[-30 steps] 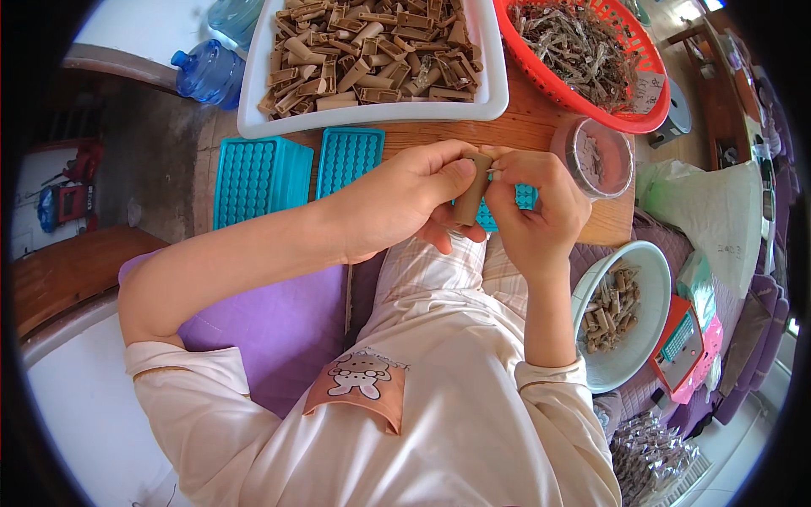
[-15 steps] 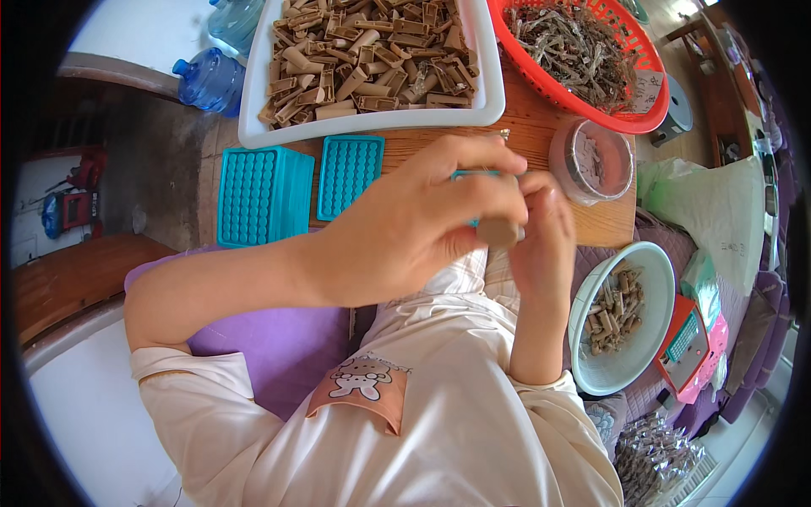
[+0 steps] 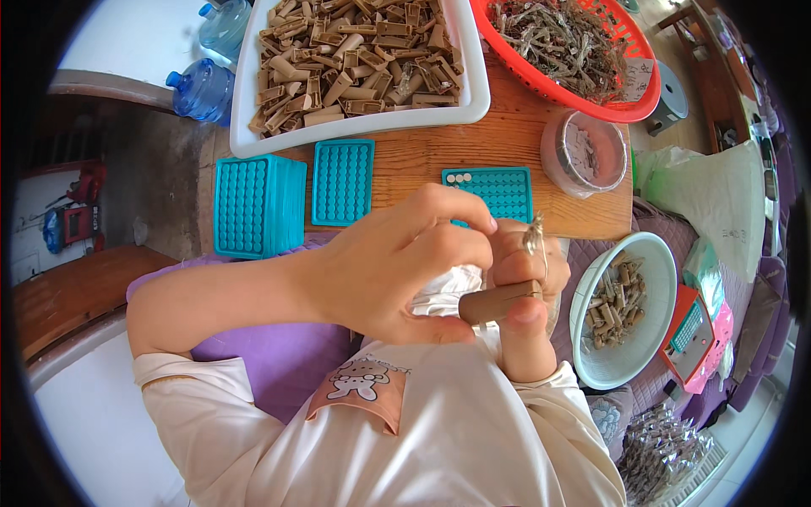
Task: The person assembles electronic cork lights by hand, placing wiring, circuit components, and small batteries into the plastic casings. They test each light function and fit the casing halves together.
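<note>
left hand [image 3: 397, 266]: grip curled round a white wad [image 3: 443, 291], fingers pinched together over it
right hand [image 3: 524, 291]: grip clamped on a brown tube [image 3: 498, 302], held level just above the lap
tube: touching the wad, in front of the counter [image 3: 422, 160]
counter: teal trays [image 3: 342, 182], white bin of tubes [image 3: 359, 51], red basket [image 3: 583, 51]

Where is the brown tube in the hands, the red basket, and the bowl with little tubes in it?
brown tube [image 3: 498, 302], head view, middle of its side.
red basket [image 3: 629, 108], head view, lower right rim.
white bowl [image 3: 661, 279], head view, bare right rim.
</note>
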`<act>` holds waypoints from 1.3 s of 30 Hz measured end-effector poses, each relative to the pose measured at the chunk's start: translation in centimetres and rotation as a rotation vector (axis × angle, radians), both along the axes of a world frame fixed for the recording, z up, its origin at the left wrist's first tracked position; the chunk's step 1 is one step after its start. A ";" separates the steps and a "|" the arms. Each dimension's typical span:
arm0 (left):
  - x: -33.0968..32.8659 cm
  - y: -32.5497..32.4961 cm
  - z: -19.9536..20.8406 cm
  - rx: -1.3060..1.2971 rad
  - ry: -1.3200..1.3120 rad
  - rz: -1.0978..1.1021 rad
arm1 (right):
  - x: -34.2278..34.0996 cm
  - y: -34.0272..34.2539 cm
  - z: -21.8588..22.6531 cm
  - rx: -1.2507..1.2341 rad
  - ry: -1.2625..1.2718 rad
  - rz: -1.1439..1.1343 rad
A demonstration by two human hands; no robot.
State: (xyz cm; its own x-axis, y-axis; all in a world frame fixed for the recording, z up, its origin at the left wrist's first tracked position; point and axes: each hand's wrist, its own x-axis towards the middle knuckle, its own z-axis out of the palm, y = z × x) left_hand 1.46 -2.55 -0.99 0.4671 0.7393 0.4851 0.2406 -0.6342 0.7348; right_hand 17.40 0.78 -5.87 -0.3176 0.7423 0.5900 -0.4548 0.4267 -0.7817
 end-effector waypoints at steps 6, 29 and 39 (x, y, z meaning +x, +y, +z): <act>-0.2 0.5 -0.1 -0.169 0.221 -0.022 | 1.0 0.1 0.0 0.373 -0.428 -0.498; -5.0 12.5 -5.3 0.238 0.706 0.521 | 18.2 4.0 -7.1 -1.226 0.490 -0.202; -5.3 15.0 -5.6 -0.125 0.880 0.621 | 7.7 9.3 -0.5 -0.753 0.268 -0.161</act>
State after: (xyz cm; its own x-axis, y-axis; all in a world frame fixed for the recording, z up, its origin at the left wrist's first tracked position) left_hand -3.84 12.50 -6.61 0.1417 0.9876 0.0676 0.9681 -0.1525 0.1987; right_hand 25.12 10.05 -6.42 -0.0923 0.9947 -0.0450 -0.6452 -0.0942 -0.7582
